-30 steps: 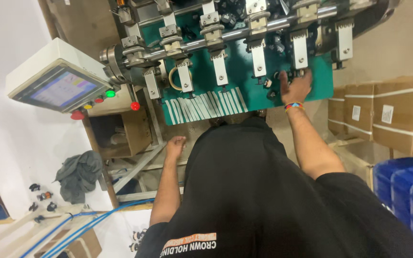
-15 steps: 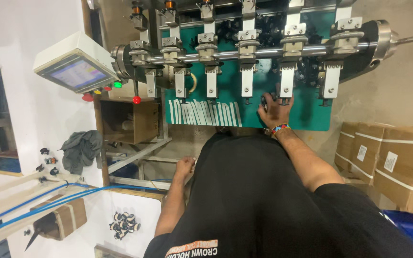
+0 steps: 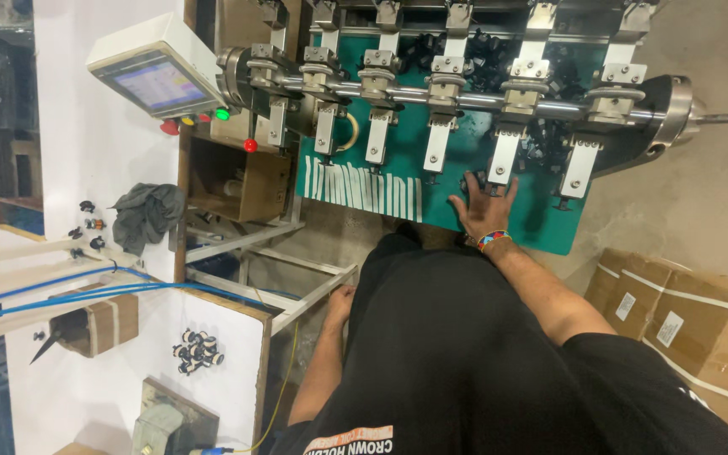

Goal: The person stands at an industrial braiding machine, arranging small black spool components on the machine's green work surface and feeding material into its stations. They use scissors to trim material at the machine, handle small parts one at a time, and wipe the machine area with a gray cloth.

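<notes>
Up on the green tabletop the right hand lay palm down, its fingers spread wide and holding nothing, their tips touching a few small black parts. It sat near the tabletop's lower edge, just below the fourth metal bracket hanging from the steel shaft that ran across above the tabletop. A striped wristband circled the wrist just off the tabletop's lower edge. More black parts lay heaped on the tabletop behind the shaft. A row of white strips stood side by side along the tabletop's left part, well apart from the hand.

Below the tabletop's left corner, the left hand hung beside the hip, close to a grey frame rail; I cannot tell how its fingers stood.

Left of the tabletop a screen panel tilted out, with red and green buttons beneath. Cardboard boxes stood on the floor, below the tabletop's right end.
</notes>
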